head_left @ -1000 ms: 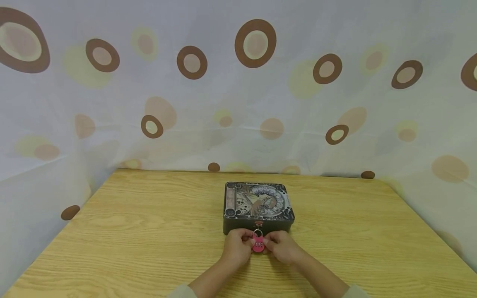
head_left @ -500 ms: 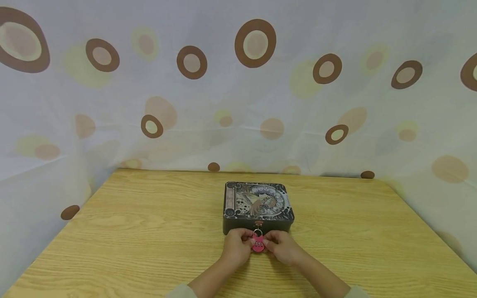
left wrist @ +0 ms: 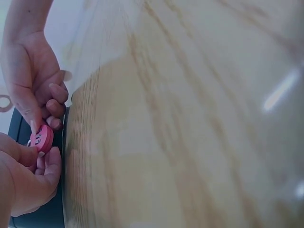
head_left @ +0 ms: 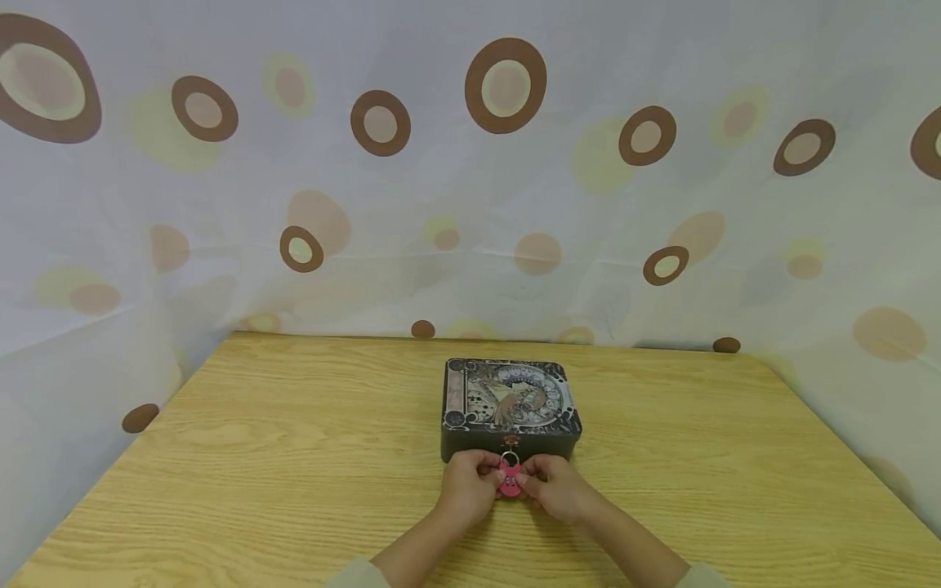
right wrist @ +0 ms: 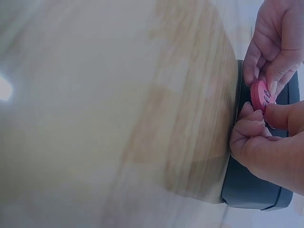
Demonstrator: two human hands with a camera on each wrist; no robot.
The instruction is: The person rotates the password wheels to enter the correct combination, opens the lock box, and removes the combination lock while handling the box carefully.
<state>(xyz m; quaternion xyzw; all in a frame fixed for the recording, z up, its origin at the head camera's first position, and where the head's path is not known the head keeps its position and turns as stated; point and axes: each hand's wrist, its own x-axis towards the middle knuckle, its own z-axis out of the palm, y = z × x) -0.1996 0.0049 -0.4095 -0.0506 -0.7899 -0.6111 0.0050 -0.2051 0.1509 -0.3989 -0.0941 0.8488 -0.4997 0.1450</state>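
Observation:
A pink combination padlock [head_left: 510, 482] with number dials and a metal shackle is at the front of a dark tin box [head_left: 507, 400] with a picture on its lid. Its shackle is at the reddish clasp [head_left: 510, 441] on the box front; whether it passes through cannot be made out. My left hand [head_left: 466, 488] pinches the lock's left side between thumb and fingers. From the right, my right hand [head_left: 560, 487] pinches it, the thumb lying by the dials. In the left wrist view the pink lock [left wrist: 43, 137] shows between both hands' fingertips. The dial numbers are too small to read.
The box stands on a wooden table [head_left: 294, 441] with light wood grain. Behind the table and along its sides hangs a pale curtain [head_left: 412, 196] printed with brown rings and pale spots.
My right thumb has shifted slightly left over the lock's dials, covering part of them. The left hand, the lock and the box stay in place.

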